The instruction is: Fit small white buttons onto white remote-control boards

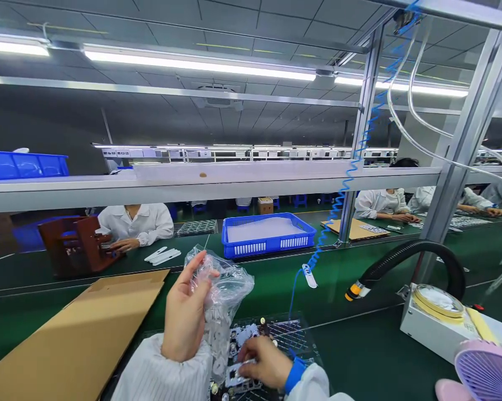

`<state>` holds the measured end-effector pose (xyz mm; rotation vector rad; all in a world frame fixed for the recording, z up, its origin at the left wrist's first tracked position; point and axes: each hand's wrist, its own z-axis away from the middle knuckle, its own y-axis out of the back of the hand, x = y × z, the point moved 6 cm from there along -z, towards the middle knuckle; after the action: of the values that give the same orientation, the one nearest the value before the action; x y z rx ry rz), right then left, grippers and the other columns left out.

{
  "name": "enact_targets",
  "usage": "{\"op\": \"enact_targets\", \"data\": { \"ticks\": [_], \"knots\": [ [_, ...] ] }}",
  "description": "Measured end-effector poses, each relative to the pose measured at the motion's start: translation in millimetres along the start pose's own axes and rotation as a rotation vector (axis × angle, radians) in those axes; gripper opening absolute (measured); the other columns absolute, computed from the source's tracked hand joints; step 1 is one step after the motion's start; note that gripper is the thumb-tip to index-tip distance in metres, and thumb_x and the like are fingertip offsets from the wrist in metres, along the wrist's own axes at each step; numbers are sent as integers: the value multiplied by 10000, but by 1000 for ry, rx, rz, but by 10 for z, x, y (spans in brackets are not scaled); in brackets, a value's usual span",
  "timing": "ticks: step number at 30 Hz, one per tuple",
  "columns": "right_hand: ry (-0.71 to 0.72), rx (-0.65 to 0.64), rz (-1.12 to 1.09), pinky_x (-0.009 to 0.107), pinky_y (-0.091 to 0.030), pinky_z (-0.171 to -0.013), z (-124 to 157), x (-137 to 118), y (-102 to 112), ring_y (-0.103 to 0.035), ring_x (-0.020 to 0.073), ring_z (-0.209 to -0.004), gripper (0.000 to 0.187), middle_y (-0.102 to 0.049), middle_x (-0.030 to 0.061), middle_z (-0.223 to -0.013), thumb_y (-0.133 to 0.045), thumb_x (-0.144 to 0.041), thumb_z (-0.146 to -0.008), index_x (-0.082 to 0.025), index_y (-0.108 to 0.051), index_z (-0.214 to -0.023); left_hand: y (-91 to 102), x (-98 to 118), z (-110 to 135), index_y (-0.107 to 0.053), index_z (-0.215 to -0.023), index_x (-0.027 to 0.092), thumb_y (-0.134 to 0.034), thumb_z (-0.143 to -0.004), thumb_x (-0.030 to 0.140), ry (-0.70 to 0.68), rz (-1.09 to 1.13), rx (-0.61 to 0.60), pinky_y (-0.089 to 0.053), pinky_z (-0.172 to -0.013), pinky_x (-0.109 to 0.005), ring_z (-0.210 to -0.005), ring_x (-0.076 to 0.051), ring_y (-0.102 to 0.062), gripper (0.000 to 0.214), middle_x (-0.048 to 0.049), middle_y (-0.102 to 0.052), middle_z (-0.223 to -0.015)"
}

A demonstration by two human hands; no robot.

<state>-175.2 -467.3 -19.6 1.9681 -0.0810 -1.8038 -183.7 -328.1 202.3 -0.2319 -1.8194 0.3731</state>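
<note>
My left hand (186, 309) is raised, its fingers and thumb closed on the top of a clear plastic bag (229, 281). The bag hangs down with whitish translucent pieces (218, 340) in its lower part. Lower and to the right, my right hand (264, 359), with a blue wrist strap (295, 374), has its fingers curled together over a tray (292, 334) of small parts. Its fingertips are at a silvery-white flat part (236, 374); whatever they pinch is too small to make out. More silvery parts (245, 333) lie between the bag and my right hand.
A cardboard sheet (92, 323) lies at left. Beyond the bench edge stand a blue basket (268, 250) and white strips (162, 255). At right are a black hose (409, 248), a white box (426, 328) and a pink fan (488, 370). Co-workers in white (140, 223) sit opposite.
</note>
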Motion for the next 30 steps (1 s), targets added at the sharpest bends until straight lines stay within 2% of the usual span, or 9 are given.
{"op": "enact_targets", "data": {
  "ticks": [5,8,11,14,17,21,23,26,30],
  "knots": [
    [110,-176,-473,296,-502,-673,184,-392,-11,-615,177,-816,887,-482,85,-1249,-749,-206,-556,-298,-296,-1313,-276,-88,84,-493,-1242,221,-648,-679,185,41,15,-122,-461,-589,-104,-711,-75,-563,586,-28,-638,-792],
    [114,-268,-852,366,-523,-632,366,-522,246,-631,207,-785,952,-468,86,-1242,-770,-277,-591,-366,-185,-1337,-540,-151,150,-480,-1248,221,-618,-709,188,49,18,-249,-456,-621,-122,-744,-86,-555,557,-31,-640,-820],
    [44,-35,-891,321,-513,-610,439,-275,576,-626,209,-794,841,-533,98,-1142,-759,-322,-630,-292,-266,-1310,-756,-258,224,-443,-1265,262,-585,-749,236,67,-36,-352,-434,-575,-138,-660,-72,-525,536,-21,-633,-860],
    [-3,257,-803,298,-497,-622,493,186,927,-615,223,-852,779,-565,116,-1091,-755,-377,-623,-233,-341,-1267,-776,-536,304,-435,-1248,286,-555,-760,264,73,-141,-404,-442,-560,-184,-631,-83,-535,503,-42,-614,-1020],
    [-40,500,-578,368,-498,-712,580,581,1304,-611,257,-903,730,-558,154,-1119,-729,-449,-599,-182,-427,-1207,-529,-1031,398,-516,-1167,267,-470,-752,179,-36,-309,-364,-441,-897,-274,-1022,-170,-563,427,-48,-453,-1296],
    [-16,686,-350,406,-421,-905,664,591,1647,-556,281,-1030,586,-532,182,-1164,-702,-459,-609,-132,-535,-1065,-52,-1837,507,-606,-1091,116,-392,-606,35,-79,-648,-318,-281,-1072,-441,-1199,-276,-452,536,-155,-533,-1196],
    [44,704,-303,368,-428,-892,662,341,1638,-563,252,-1011,456,-572,147,-1107,-608,-480,-720,-146,-560,-1027,82,-2022,530,-597,-1100,53,-380,-583,21,-99,-719,-337,-291,-1069,-451,-1196,-291,-455,562,-199,-530,-1199],
    [176,700,-118,308,-460,-784,648,-214,1423,-597,210,-881,332,-635,93,-926,-458,-448,-850,-163,-605,-937,120,-1963,536,-538,-1193,102,-351,-596,4,-88,-751,-342,-249,-1110,-432,-1259,-244,-401,633,-142,-494,-1289],
    [219,429,171,272,-463,-687,499,-644,906,-601,177,-747,277,-649,45,-768,-378,-269,-887,-187,-639,-848,-13,-1673,612,-416,-1310,202,-328,-612,-19,-160,-784,-393,-204,-1147,-351,-1324,-156,-316,738,-20,-423,-1386]
  ]
}}
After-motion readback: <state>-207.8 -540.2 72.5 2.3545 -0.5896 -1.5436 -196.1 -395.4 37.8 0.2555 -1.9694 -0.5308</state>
